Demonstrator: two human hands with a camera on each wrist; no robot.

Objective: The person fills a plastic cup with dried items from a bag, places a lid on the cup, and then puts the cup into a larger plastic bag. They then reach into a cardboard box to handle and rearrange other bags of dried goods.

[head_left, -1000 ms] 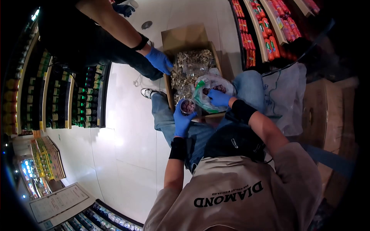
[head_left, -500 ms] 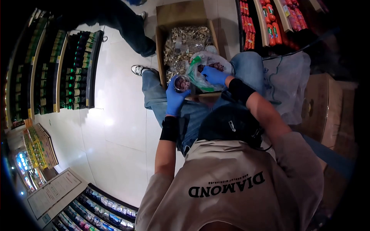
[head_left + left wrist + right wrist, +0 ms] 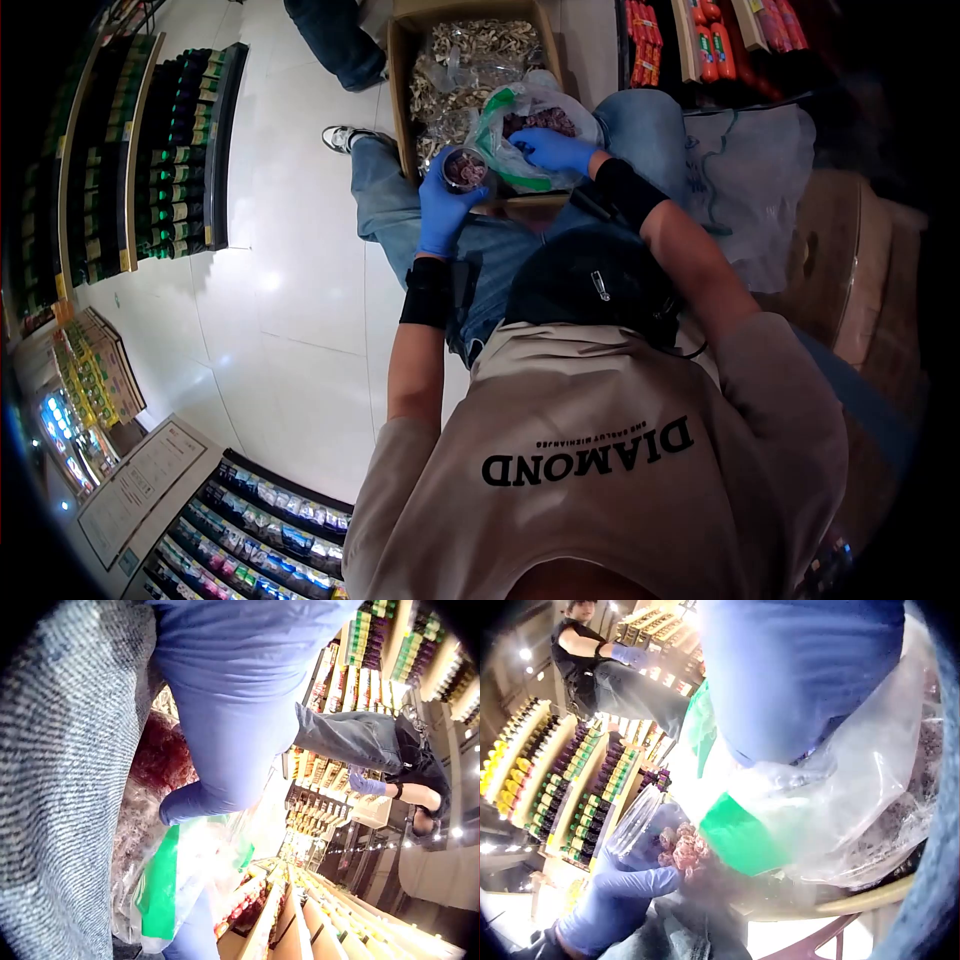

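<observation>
A: What does your left hand (image 3: 447, 212) have hold of?

B: In the upper middle of the head view, your gloved fingers are wrapped round a clear cup (image 3: 634, 823) with reddish pieces (image 3: 465, 172) inside.

A: And your right hand (image 3: 558, 152)?

B: It reaches into the open plastic bag (image 3: 488, 120) just right of the cup, by some dark pieces (image 3: 545, 122). You can't tell whether its fingertips are apart or pinching something; the bag partly hides them.

A: What lies around your hands?

B: A cardboard box (image 3: 401, 110) stands at the top middle, with dry brown slices (image 3: 485, 38) in it. Your jeans (image 3: 490, 250) show below, and a bottle shelf (image 3: 185, 150) fills the upper left.
</observation>
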